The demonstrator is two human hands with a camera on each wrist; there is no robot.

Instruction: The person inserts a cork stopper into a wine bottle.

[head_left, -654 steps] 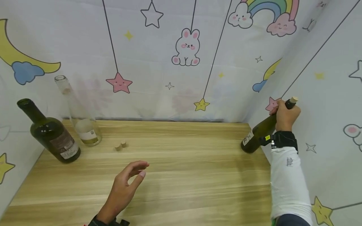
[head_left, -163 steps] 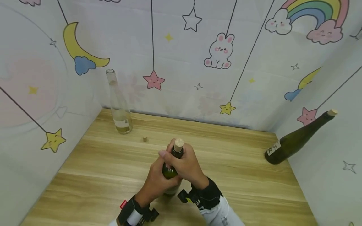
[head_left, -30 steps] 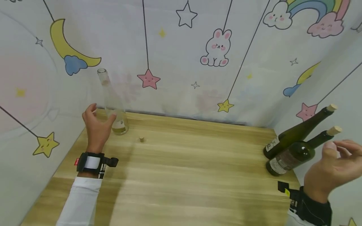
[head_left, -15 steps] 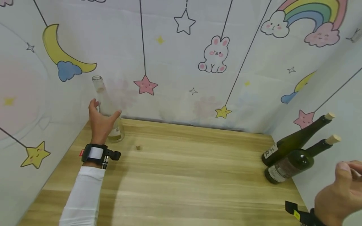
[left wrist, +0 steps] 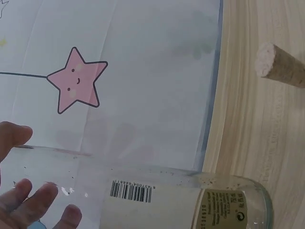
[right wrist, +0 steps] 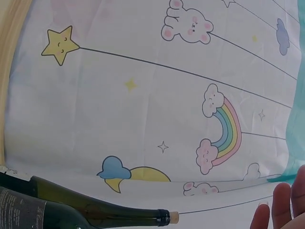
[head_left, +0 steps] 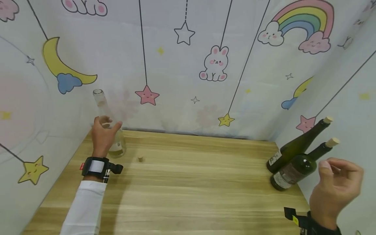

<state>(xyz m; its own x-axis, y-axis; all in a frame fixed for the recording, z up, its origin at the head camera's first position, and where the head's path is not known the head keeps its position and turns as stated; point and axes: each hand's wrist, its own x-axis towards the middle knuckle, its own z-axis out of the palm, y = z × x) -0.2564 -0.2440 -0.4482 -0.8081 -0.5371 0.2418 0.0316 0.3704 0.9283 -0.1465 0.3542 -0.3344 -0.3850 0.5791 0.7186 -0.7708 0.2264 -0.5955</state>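
At the back left of the table stands a clear glass bottle (head_left: 118, 146) with a pale label, its mouth uncorked. My left hand (head_left: 102, 137) has its fingers curled round its body; the thumb lies along the near side. In the left wrist view, the glass bottle (left wrist: 167, 200) lies across the bottom with fingers (left wrist: 35, 205) against it. A small cork (head_left: 140, 159) stands on the table to its right. My right hand (head_left: 335, 191) hovers at the right, loosely curled and holding nothing, beside a corked dark green bottle (head_left: 296, 168).
Behind that one stands a taller, slimmer green bottle (head_left: 302, 140), also corked. The wooden table (head_left: 199, 182) runs up to printed cloth walls (head_left: 182, 71) at the back and both sides.
The dark bottle, once at the left and later held by both hands, now stands corked at the right. One of two loose corks is gone. Lately my left hand has closed round the clear bottle.
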